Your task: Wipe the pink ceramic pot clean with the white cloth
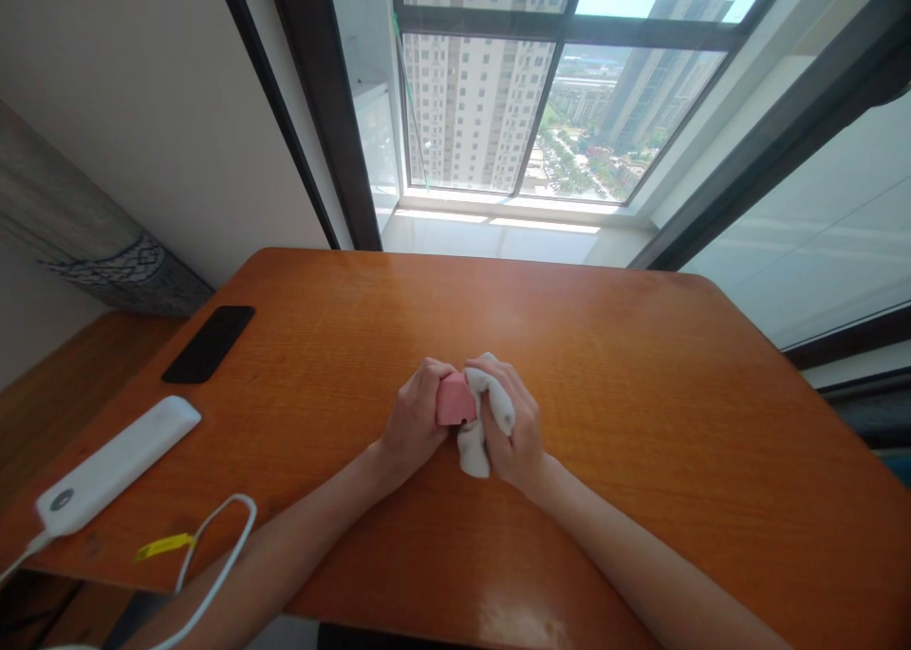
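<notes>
Near the middle of the wooden table (604, 375), my left hand (417, 413) is closed around a small pink object (454, 400) with a smooth face and a dark spot at its lower edge; its kind does not show. My right hand (519, 432) grips a crumpled white cloth (475, 449), which hangs down below the fingers. The cloth lies against the right side of the pink object. My fingers hide part of both things.
A black phone (209, 344) lies at the table's left edge. Nearer me is a white power strip (118, 465) with its cord. A white cable (238, 536) with a yellow tag (163, 547) loops over my left forearm. Beyond the table stands a window (491, 109).
</notes>
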`<control>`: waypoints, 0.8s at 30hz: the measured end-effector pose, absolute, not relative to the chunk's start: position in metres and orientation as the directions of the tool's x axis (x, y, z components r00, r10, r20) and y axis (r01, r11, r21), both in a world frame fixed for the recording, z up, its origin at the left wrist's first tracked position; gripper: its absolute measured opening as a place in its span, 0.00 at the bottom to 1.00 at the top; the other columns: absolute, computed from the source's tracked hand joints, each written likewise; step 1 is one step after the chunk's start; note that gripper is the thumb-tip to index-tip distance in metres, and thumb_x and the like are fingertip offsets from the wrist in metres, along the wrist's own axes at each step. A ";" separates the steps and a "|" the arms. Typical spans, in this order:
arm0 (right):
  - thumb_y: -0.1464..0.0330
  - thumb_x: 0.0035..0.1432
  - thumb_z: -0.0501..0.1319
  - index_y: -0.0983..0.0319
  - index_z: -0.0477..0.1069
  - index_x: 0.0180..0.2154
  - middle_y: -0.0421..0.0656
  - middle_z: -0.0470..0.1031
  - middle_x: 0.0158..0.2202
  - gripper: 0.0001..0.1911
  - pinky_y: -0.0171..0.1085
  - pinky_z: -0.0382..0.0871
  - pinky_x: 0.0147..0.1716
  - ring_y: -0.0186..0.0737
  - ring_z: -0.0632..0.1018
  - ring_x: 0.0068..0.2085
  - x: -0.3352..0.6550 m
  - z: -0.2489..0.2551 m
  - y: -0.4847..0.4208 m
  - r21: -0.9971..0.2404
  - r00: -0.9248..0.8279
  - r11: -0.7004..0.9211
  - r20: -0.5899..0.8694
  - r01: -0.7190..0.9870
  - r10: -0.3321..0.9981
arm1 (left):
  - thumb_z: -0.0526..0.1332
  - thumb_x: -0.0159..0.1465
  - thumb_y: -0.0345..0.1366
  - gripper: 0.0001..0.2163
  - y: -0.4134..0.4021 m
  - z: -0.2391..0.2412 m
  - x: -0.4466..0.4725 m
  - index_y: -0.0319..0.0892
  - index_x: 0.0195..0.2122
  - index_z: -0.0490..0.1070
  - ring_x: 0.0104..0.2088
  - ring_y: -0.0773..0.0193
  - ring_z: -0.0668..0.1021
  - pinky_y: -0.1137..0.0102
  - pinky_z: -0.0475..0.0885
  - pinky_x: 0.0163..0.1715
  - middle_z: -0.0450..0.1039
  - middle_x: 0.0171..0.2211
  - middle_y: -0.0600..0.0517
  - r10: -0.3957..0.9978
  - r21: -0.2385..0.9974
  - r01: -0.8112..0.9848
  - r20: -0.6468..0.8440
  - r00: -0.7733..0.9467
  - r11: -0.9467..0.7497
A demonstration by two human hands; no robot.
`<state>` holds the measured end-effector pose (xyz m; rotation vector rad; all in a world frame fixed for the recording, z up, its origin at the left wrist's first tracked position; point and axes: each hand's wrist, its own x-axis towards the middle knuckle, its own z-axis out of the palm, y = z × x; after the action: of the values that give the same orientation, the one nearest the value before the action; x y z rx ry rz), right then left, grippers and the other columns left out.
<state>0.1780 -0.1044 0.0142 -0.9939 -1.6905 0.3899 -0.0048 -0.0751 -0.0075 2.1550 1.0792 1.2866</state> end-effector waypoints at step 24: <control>0.55 0.76 0.57 0.58 0.82 0.45 0.46 0.86 0.44 0.19 0.46 0.80 0.52 0.49 0.86 0.48 0.162 -0.003 -0.100 -0.941 0.308 0.338 0.322 0.004 0.895 | 0.63 0.66 0.27 0.12 -0.076 -0.004 0.001 0.47 0.49 0.67 0.39 0.63 0.78 0.68 0.72 0.41 0.75 0.42 0.53 0.853 0.795 0.311 0.467 0.232 -0.520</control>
<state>0.1618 -0.0996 -0.0033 -1.0550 -1.0907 0.7629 0.0006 -0.0760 -0.0043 1.9549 1.0650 1.2702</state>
